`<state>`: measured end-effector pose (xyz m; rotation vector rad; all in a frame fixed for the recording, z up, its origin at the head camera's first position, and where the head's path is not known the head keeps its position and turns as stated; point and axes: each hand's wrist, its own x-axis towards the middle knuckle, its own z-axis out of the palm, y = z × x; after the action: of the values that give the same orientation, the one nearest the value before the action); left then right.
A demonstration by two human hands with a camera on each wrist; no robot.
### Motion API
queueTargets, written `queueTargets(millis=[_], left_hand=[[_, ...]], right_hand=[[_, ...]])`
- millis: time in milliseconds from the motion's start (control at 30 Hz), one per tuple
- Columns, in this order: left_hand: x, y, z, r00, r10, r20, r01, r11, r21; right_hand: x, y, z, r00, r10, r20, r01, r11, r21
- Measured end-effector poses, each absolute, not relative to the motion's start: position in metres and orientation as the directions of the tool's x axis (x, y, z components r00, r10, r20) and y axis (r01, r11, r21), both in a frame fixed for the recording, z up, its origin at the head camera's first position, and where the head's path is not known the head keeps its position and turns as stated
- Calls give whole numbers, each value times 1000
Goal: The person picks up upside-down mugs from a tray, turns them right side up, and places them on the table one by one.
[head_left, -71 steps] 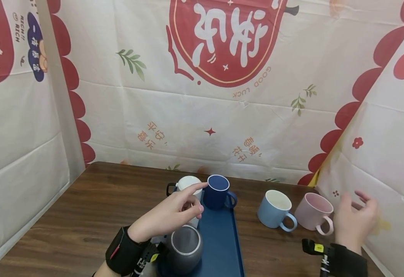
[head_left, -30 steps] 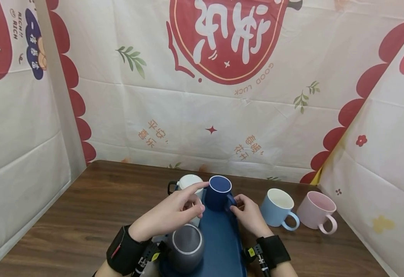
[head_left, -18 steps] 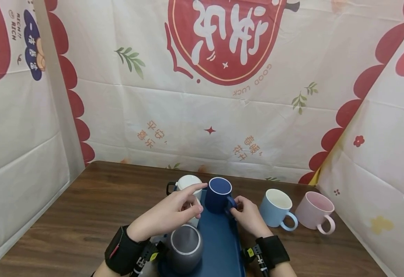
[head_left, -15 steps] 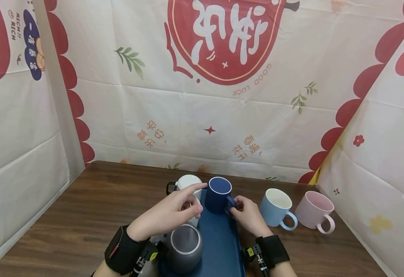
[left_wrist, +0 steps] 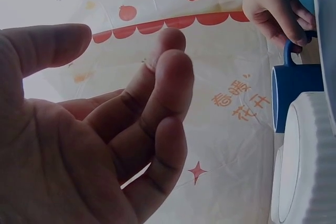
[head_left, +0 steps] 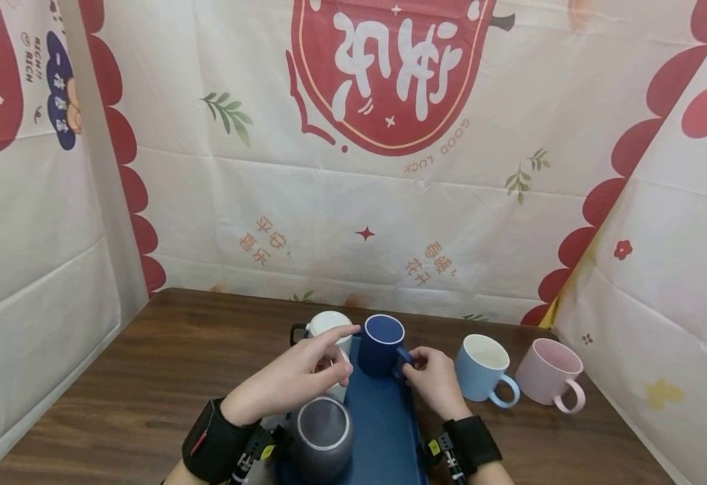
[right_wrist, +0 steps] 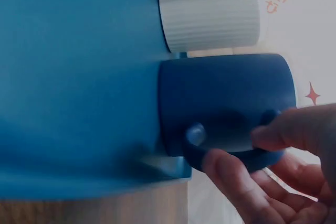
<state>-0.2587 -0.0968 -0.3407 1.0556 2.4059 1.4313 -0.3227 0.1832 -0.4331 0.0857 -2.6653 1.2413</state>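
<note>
My right hand pinches the handle of a dark blue mug between thumb and fingers, seen closely in the right wrist view. The mug stands upright at the far end of a blue tray. Over the tray's left side hovers my left hand, fingers loosely bent and holding nothing. Its index fingertip appears near the mug's rim in the head view; contact cannot be told. Behind and below that hand are a white mug with a black handle and another white ribbed mug, both partly hidden.
A dark grey mug stands at the tray's near end, below my left wrist. On the wooden table, right of the tray, stand a light blue mug and a pink mug. Printed cloth hangs around the table.
My right hand has come left from beyond the pink mug and taken the dark blue mug's handle. That mug has shifted slightly toward me. My left hand has stayed put.
</note>
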Motion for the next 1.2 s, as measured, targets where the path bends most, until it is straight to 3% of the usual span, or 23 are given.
queueTargets(millis=[533, 1200], left_hand=[[-261, -99, -343, -751, 624, 216, 493, 312, 812], [-265, -97, -349, -772, 574, 273, 528, 341, 778]], right_hand=[[-315, 187, -413, -948, 39, 317, -192, 721, -666], [-273, 178, -352, -851, -35, 524, -404, 682, -610]])
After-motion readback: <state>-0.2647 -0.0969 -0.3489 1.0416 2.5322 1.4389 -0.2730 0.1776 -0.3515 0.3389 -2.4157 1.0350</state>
